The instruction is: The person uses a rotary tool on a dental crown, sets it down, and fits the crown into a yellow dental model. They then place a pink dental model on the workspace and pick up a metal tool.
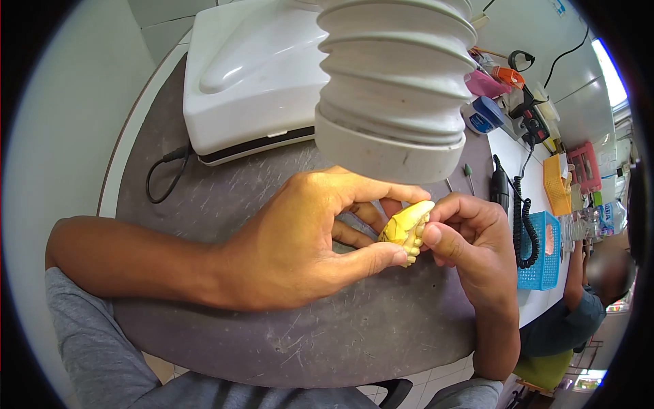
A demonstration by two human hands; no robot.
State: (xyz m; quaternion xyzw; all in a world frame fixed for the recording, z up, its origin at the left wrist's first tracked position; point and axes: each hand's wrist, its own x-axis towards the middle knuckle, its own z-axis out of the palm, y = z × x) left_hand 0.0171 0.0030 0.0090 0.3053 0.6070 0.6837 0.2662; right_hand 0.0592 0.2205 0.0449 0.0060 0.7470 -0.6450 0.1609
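A yellow dental model (pixel 407 225) with a row of cream-coloured teeth is held up over the grey work surface, just below the mouth of a white hose. My left hand (pixel 313 235) grips it from the left, the thumb at its lower edge and the fingers at its upper side. From the right, my right hand (pixel 470 238) closes thumb and forefinger on the toothed side. Whether a small piece sits between those right fingertips is hidden.
The wide ribbed hose (pixel 395 88) hangs above my hands, beside a white machine (pixel 259 75). To the right are a black handpiece (pixel 499 183) with coiled cord, a green-tipped bur (pixel 469 170), a blue basket (pixel 538 252) and a blue-lidded jar (pixel 484 114). Another person (pixel 562 327) sits far right.
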